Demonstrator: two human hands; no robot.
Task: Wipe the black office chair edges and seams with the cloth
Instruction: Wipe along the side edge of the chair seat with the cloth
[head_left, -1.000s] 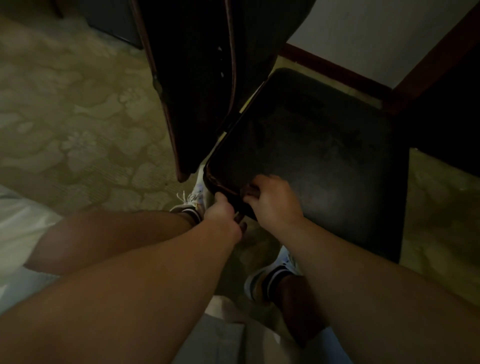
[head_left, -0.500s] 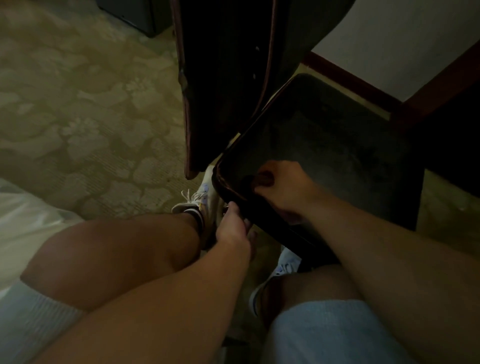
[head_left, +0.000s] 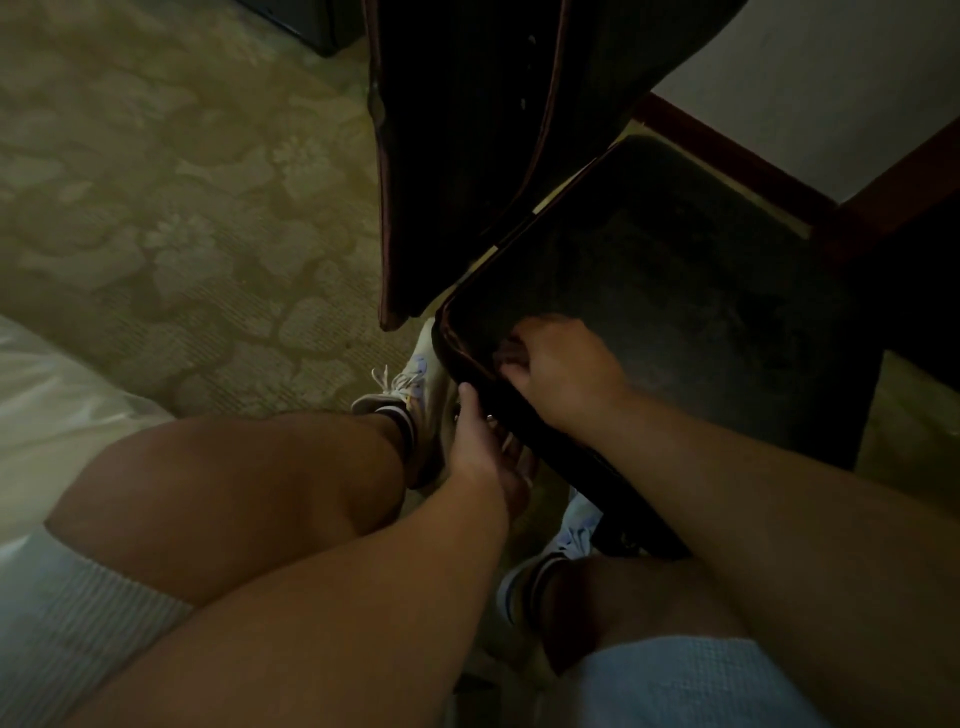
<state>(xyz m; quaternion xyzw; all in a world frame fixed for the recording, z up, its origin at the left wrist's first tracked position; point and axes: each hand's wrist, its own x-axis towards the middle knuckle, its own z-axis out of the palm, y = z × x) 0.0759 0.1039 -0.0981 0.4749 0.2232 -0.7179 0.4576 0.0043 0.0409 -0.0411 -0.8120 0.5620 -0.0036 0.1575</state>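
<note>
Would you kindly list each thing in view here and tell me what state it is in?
Chair seat: dark, its near corner between both hands.
Chair backrest: upright, reddish piping along its edges.
Right hand: on top of the seat at the corner, fingers curled; a dark bundle under them may be the cloth, too dim to confirm.
Left hand: thumb against the seat's outer edge, fingers below it.
White sneaker: laced, on the patterned carpet.

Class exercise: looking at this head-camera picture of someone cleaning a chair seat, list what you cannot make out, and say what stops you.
- Cloth: not discernible in the dim head view; the right hand covers whatever it presses on the chair seat.
- Left hand: fingers curl under the seat edge, so its grip is hidden.
- Chair backrest: top cut off by the frame edge.
- Chair base: hidden under the seat.
</note>
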